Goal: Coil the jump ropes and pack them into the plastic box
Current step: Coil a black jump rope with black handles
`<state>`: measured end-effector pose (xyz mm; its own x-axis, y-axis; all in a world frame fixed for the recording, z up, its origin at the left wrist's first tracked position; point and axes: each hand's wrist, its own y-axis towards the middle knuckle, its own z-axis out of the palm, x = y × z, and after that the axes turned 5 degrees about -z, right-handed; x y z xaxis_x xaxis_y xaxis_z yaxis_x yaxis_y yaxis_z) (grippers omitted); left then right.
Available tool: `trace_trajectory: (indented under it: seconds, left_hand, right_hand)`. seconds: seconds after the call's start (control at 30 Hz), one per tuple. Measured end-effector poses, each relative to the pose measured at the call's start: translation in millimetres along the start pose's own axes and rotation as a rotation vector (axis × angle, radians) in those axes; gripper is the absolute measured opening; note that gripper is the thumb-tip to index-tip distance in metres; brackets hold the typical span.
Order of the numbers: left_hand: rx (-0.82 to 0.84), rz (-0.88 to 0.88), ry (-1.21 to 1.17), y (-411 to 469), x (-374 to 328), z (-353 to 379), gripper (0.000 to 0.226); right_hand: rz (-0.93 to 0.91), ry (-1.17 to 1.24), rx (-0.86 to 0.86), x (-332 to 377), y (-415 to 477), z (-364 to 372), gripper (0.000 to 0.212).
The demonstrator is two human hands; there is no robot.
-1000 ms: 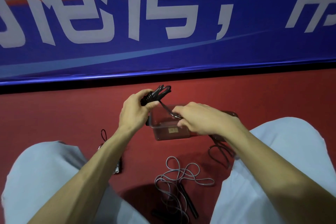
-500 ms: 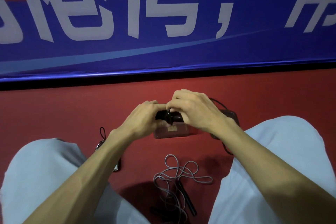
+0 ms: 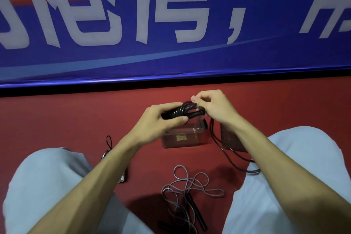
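Both hands hold the black jump rope (image 3: 182, 112) above the plastic box (image 3: 181, 137): left hand (image 3: 161, 121) grips its coils, right hand (image 3: 212, 108) pinches a loop.

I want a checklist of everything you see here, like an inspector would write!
Surface: red floor.
Job's things: black jump rope partly coiled, in both hands; plastic box on the floor; grey jump rope lying loose.
Clutter: small strapped item by the left knee; brown lid-like piece beside the box.
Hands: left hand grips the coil; right hand pinches a loop.
Cables: nothing seen.
Surroundings: blue banner behind.
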<state>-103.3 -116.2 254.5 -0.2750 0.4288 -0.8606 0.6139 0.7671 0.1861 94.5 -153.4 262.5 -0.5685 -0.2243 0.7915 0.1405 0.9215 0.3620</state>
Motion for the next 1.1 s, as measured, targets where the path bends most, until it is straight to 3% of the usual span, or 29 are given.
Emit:
trace_trajectory:
  seconds: [0.13,0.27,0.37,0.47,0.57,0.7,0.83,0.97,1.1]
  left_hand:
    - [-0.033,-0.049,-0.223,-2,-4,6,0.023]
    - [-0.093,-0.147,-0.382,1,-5,7,0.054]
    - [-0.146,-0.173,-0.429,2,-3,5,0.042]
    - [-0.177,-0.214,-0.443,2,-2,5,0.029]
    - [-0.219,-0.241,-0.474,4,3,1,0.019]
    - [-0.257,-0.234,-0.448,6,10,-4,0.019]
    - [-0.267,-0.203,-0.295,10,17,-5,0.016]
    - [-0.328,-0.217,-0.046,15,32,-6,0.015]
    - [-0.262,-0.198,0.425,15,33,-4,0.032]
  right_hand:
    - [0.107,0.145,0.094,7,1,4,0.03]
    - [0.222,0.338,0.209,18,-3,8,0.035]
    - [0.281,0.388,0.377,21,-6,9,0.045]
    - [0.258,0.242,0.505,23,-9,9,0.027]
    - [0.176,-0.072,0.591,23,-13,6,0.016]
    - [0.085,-0.314,0.557,27,-14,7,0.016]
    - [0.024,-0.549,0.57,28,-15,7,0.025]
    - [0.011,-0.681,0.63,25,-17,5,0.02]
    - [-0.119,-0.815,0.65,31,-23,1,0.014]
